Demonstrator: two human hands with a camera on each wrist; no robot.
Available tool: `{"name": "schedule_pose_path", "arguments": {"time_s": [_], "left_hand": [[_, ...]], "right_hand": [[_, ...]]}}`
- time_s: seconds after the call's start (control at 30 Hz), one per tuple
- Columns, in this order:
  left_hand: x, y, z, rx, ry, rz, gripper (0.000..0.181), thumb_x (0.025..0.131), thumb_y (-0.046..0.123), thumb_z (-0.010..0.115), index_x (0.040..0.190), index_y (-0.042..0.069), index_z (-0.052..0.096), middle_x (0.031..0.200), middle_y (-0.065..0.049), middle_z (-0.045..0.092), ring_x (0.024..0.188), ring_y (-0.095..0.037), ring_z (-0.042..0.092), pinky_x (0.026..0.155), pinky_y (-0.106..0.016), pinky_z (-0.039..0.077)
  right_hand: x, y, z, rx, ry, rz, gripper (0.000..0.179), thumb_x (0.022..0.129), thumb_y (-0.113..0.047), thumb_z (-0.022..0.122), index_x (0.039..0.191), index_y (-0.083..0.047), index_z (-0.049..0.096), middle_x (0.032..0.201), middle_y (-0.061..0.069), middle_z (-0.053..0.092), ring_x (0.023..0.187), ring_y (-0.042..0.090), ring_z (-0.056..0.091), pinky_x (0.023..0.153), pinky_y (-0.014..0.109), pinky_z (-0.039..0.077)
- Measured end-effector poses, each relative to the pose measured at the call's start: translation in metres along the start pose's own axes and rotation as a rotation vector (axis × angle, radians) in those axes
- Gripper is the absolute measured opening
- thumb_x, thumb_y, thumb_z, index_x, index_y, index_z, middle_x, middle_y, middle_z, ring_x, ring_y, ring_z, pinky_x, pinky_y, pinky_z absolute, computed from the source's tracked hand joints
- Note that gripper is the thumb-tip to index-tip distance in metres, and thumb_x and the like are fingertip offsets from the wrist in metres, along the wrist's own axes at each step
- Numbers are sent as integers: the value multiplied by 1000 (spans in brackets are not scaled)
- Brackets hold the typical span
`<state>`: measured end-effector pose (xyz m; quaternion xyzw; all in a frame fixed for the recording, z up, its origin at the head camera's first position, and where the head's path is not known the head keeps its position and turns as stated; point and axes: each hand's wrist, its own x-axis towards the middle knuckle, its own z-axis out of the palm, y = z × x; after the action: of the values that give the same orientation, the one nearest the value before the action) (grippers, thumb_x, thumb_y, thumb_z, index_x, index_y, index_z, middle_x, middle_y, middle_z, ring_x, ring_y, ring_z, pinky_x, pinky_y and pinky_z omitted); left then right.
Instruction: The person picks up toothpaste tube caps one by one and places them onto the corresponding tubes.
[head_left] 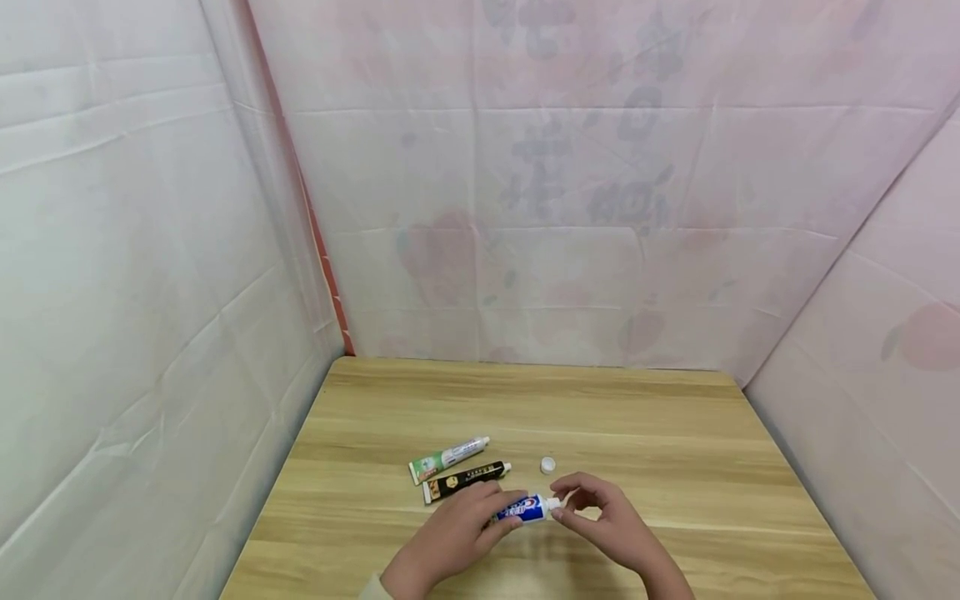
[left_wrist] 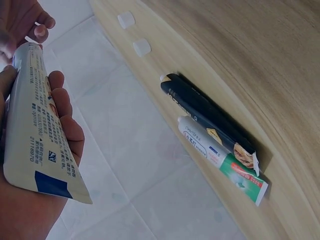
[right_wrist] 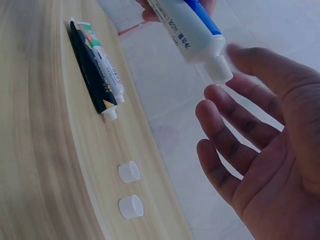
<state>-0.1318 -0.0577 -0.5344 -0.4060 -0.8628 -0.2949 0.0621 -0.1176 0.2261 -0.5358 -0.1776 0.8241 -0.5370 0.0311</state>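
From my end, the left hand (head_left: 467, 527) has its fingers and thumb wrapped round the blue-and-white tube (head_left: 529, 509), held in the air with its white tip (right_wrist: 218, 70) toward three o'clock. I take that tip for a cap. The right hand (head_left: 603, 518) waits at three o'clock of the tube, fingers spread and loosely curved about the tip; whether any touches it, I can't tell. On the bench (head_left: 637, 417), the black tube (head_left: 472, 478) and green-and-white tube (head_left: 450, 458) lie toward ten o'clock, with two loose caps (right_wrist: 129, 171) toward one. I'd judge this as uncapping: I'd want right thumb and forefinger closing on the tip and twisting, left grip steady without squeezing.
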Motion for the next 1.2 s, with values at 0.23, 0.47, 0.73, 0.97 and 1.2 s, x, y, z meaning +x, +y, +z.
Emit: {"name": "schedule_pose_path", "arguments": {"time_s": [0.23,0.47,0.73,0.97,1.2], "left_hand": [[0,0,-1,-9,-4,-1,38,110,39,58,143,23,67,105,13,67,84,5,51,75,-13,47],[-1,0,-2,-11,-19,-12,39,110,40,57,143,22,68,104,13,66,84,6,50,76,-14,47],[0,0,-2,6,-11,-6,39,110,40,56,143,23,68,100,14,63,82,6,47,73,-12,44],[1,0,0,-3,-14,3,39,110,41,56,142,23,68,98,14,62,79,6,46,70,-11,42],[2,1,1,-15,-10,2,39,110,41,56,143,23,68,100,14,63,80,6,47,71,-11,43]], "right_hand": [[1,1,-1,10,-12,-54,14,99,-15,76,112,-16,73,106,5,75,84,10,68,80,29,57],[3,-1,1,-1,-25,-79,11,102,-14,73,113,-15,75,106,6,76,88,8,68,80,29,57],[5,0,2,12,-59,31,12,105,-20,68,113,-15,76,106,4,77,90,13,71,76,28,57],[5,2,0,13,-89,23,15,108,-21,63,111,-15,77,105,8,77,94,12,70,80,27,57],[4,1,-1,42,-101,47,20,110,-20,59,110,-12,77,103,7,76,92,18,71,80,31,59]]}}
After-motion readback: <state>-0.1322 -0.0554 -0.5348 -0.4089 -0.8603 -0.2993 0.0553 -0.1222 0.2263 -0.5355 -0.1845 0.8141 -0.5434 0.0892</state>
